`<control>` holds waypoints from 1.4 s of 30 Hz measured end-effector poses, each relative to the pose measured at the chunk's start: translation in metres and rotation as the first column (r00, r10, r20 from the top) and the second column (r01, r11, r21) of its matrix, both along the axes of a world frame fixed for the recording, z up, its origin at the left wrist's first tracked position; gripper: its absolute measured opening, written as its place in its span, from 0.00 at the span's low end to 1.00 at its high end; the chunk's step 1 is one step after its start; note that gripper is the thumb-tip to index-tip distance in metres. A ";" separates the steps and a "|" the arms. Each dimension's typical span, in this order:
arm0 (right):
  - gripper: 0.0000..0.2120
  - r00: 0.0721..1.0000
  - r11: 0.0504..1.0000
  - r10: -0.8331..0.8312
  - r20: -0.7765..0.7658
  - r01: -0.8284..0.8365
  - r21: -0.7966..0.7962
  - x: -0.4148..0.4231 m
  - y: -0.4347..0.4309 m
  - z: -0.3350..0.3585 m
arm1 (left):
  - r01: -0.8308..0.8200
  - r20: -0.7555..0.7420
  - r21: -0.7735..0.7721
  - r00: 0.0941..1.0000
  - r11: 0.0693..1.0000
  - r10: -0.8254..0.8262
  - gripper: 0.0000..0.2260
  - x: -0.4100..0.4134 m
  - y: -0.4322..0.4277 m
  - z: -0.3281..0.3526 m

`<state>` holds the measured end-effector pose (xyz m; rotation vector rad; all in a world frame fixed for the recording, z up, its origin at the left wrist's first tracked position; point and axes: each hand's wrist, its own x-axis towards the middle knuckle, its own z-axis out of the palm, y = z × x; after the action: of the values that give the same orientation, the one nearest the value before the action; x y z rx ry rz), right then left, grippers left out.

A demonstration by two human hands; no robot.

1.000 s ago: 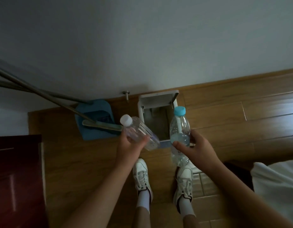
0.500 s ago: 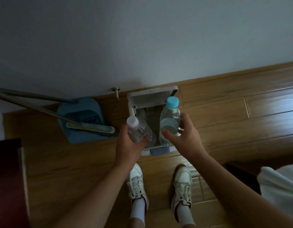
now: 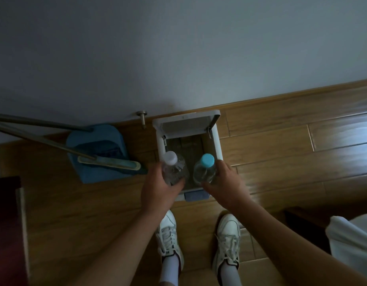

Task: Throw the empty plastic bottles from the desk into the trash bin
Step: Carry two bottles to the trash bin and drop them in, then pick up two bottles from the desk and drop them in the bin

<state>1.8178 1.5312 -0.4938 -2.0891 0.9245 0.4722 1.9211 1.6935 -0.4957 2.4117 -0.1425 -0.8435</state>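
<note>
A white trash bin (image 3: 217, 145) stands on the wood floor against the wall, its lid up and its dark inside showing. My left hand (image 3: 160, 190) grips a clear plastic bottle with a white cap (image 3: 174, 169) over the bin's left half. Over the right half, my right hand (image 3: 226, 186) grips a clear bottle with a light blue cap (image 3: 205, 170). Both bottles stand roughly upright, caps toward the camera, above the bin's front edge.
A blue dustpan (image 3: 100, 151) with a broom (image 3: 110, 163) and long metal handles lies left of the bin. A metal door stop (image 3: 142, 118) sits by the wall. Dark red furniture (image 3: 7, 228) is at the left edge, white cloth (image 3: 351, 240) at the right. My white shoes (image 3: 199, 238) stand before the bin.
Both hands have moved forward and down with their bottles, from in front of the bin to over its opening. The bottles have turned more upright.
</note>
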 end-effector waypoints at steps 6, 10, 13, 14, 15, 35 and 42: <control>0.21 0.998 1.000 -0.018 -0.054 0.018 0.013 -0.015 0.001 0.002 | 0.080 -0.013 0.129 0.997 0.988 -0.079 0.13 -0.009 0.016 0.009; 0.20 0.988 0.993 -0.030 -0.149 0.046 0.109 -0.040 0.005 0.007 | 0.131 -0.143 0.198 0.984 0.971 -0.104 0.10 -0.018 0.036 0.021; 0.20 0.973 0.983 -0.065 -0.221 0.101 0.156 -0.067 0.008 0.019 | 0.184 -0.232 0.246 0.964 0.952 -0.126 0.09 -0.026 0.057 0.042; 0.20 0.968 0.981 -0.078 -0.238 0.117 0.155 -0.078 0.008 0.025 | 0.194 -0.257 0.249 0.958 0.949 -0.128 0.12 -0.028 0.063 0.051; 0.19 0.963 0.980 -0.090 -0.253 0.131 0.150 -0.089 0.009 0.033 | 0.204 -0.279 0.254 0.952 0.945 -0.130 0.14 -0.031 0.070 0.061; 0.10 0.687 0.671 -0.725 -0.050 0.721 0.174 -0.274 0.039 0.397 | 0.380 -0.260 0.074 0.900 0.922 -0.349 0.12 -0.047 0.057 0.385; 0.10 0.396 0.383 -0.918 -0.003 0.891 0.243 -0.324 0.028 0.409 | 0.505 -0.202 0.021 0.847 0.863 -0.491 0.09 -0.065 -0.029 0.419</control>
<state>1.4939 1.5590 -0.0852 -1.0839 1.6809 -0.1835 1.8564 1.6642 -0.0772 2.3735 -0.7014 -1.3263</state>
